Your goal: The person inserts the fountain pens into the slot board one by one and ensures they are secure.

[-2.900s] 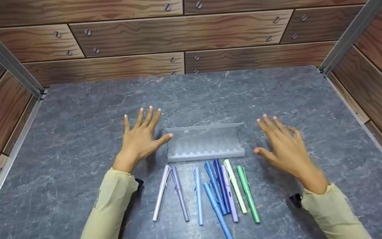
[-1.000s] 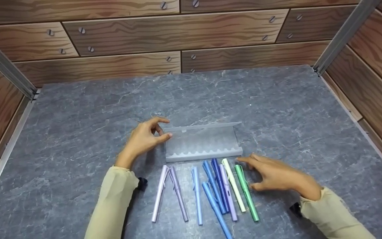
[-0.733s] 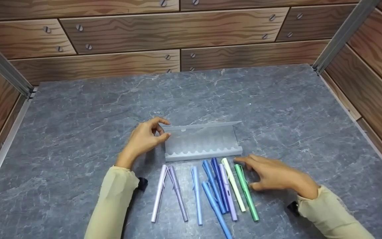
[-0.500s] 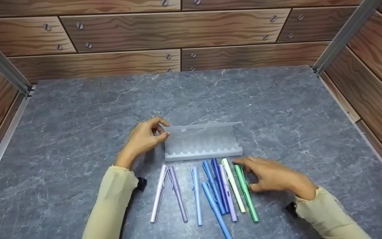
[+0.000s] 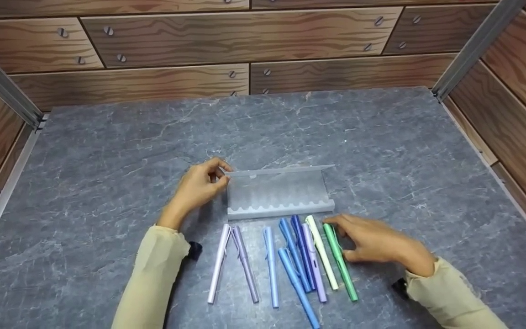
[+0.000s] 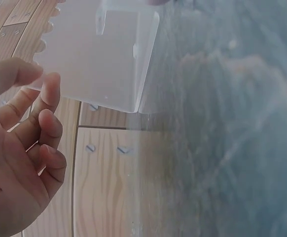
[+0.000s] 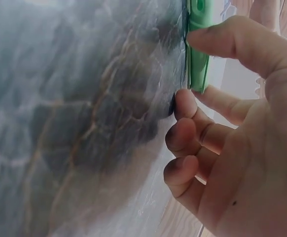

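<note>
My left hand (image 5: 194,186) is at the left edge of a frosted translucent pen case (image 5: 281,187), fingers bent, with thumb and index finger close to its side. In the left wrist view the thumb and index fingertips (image 6: 51,81) overlap the case's notched corner. My right hand (image 5: 375,236) hovers low around the capped end of a green pen (image 5: 339,260). Its index finger is at the cap's top, its thumb beside the clip; the other fingers (image 7: 183,133) curl below. The case lies with its lid folded back and a scalloped row of slots along the front.
Left of the green pen lie a pale yellow pen (image 5: 322,256), a light purple pen (image 5: 317,269), a dark blue pen (image 5: 305,256), several lighter blue pens (image 5: 270,269) and two mauve pens (image 5: 218,267). The grey marbled table (image 5: 130,151) is bounded by wood-patterned walls (image 5: 176,41).
Both hands went from spread above the table to bent beside the case and the green pen. Lately the left thumb and index shifted slightly to the case's edge. Pens and case stay put.
</note>
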Tool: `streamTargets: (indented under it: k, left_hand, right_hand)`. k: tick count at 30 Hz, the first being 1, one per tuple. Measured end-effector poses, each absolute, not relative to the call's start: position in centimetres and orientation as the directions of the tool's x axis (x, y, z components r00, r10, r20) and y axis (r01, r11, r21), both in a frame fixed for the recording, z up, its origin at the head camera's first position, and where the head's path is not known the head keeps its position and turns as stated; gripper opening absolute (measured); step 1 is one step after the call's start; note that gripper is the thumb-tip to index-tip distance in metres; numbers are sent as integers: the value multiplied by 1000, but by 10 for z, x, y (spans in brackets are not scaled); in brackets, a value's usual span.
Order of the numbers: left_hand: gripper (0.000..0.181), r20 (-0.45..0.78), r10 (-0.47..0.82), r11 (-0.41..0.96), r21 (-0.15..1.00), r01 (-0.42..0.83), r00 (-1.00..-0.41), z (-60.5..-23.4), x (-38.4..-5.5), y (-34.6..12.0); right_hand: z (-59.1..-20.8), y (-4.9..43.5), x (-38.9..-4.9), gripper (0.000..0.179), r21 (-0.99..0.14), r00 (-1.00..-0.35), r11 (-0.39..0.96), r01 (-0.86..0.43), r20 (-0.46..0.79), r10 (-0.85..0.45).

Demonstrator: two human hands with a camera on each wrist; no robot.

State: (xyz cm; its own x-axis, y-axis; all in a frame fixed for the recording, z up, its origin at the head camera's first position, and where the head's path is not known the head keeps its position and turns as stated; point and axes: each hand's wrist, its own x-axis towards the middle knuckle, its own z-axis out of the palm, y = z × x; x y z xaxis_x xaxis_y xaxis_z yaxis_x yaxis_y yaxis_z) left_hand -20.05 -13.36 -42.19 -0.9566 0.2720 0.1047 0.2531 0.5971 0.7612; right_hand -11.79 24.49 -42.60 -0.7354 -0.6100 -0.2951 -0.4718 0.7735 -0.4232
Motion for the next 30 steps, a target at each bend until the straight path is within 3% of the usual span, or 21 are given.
streamTargets:
  k: [11,23,30]
  left_hand:
    - [15,132,258,584,768,263,-957,-423,-201,-134]
    - [15,122,263,566,783,256,-957,-422,-201,-134]
    - [13,121,265,567,783,255,-957,-424,-201,-134]
  right_hand:
    - [-426,250,-116,68,-544,-720,702,-460,-234,-654]
    - [-417,248,-117,68,-795,-723,572,-203,-272,-635]
    - [-412,249,-119,65,-859,-737,454,-236,-146,-660]
